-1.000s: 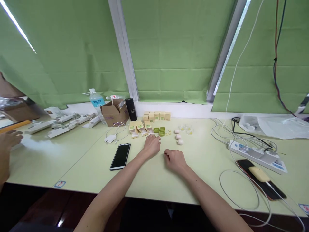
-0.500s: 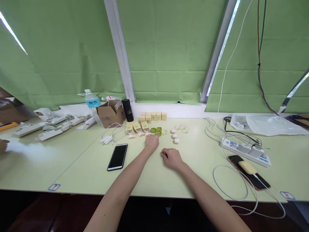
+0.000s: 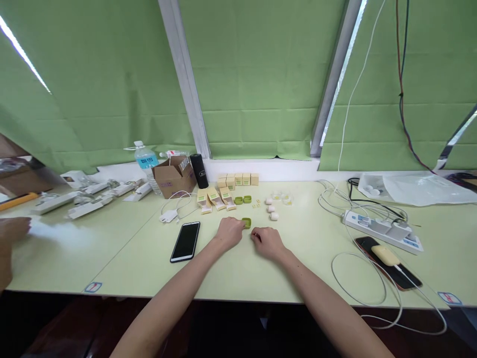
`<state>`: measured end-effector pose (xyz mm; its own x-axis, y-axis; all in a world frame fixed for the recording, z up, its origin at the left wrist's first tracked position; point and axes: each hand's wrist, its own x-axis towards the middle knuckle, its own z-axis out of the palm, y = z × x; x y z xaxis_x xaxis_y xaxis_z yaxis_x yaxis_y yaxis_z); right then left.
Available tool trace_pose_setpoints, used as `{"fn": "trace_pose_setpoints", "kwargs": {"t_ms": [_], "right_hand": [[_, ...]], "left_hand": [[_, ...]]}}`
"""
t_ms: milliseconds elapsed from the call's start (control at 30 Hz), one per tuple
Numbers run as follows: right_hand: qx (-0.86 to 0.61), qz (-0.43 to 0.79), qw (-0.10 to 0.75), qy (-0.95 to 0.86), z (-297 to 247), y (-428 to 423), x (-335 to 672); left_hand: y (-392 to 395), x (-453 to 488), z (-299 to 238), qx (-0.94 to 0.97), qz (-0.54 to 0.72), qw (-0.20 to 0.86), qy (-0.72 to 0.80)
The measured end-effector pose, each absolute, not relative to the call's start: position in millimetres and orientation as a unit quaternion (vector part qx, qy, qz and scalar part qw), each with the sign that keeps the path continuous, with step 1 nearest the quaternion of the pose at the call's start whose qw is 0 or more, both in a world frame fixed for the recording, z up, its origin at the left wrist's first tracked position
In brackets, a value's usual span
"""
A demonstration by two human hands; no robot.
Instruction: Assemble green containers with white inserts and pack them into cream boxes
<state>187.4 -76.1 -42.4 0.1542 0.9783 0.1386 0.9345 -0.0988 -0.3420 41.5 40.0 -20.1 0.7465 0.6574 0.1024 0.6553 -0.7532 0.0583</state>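
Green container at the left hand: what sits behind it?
Behind the green container are two matching green containers, then, farther back, a row of small cream boxes. The left hand covers part of its left side, so that bit cannot be seen.

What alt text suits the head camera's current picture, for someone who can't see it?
A person's left hand holds a small green tray by its edge at a pale table, the right hand curled close by. Beyond lie two more green trays, cream boxes and white pieces.
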Motion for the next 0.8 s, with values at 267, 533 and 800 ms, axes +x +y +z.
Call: {"fn": "trace_pose_setpoints", "kwargs": {"t_ms": [267, 533, 800], "right_hand": [[-0.809, -0.055, 0.167, -0.561, -33.6, -57.4, 209.7], [-0.761, -0.139, 0.07, -0.63, -15.0, 9.1, 228.2], [-0.74, -0.091, 0.106, -0.658, -13.8, 39.8, 232.7]], "left_hand": [[38.6, 13.5, -10.3, 0.926, 0.19, 0.184, 0.27], [47.3, 10.9, -29.4, 0.932, 0.14, 0.245, 0.226], [50.6, 21.8, -39.0, 0.926, 0.14, 0.267, 0.227]]}}
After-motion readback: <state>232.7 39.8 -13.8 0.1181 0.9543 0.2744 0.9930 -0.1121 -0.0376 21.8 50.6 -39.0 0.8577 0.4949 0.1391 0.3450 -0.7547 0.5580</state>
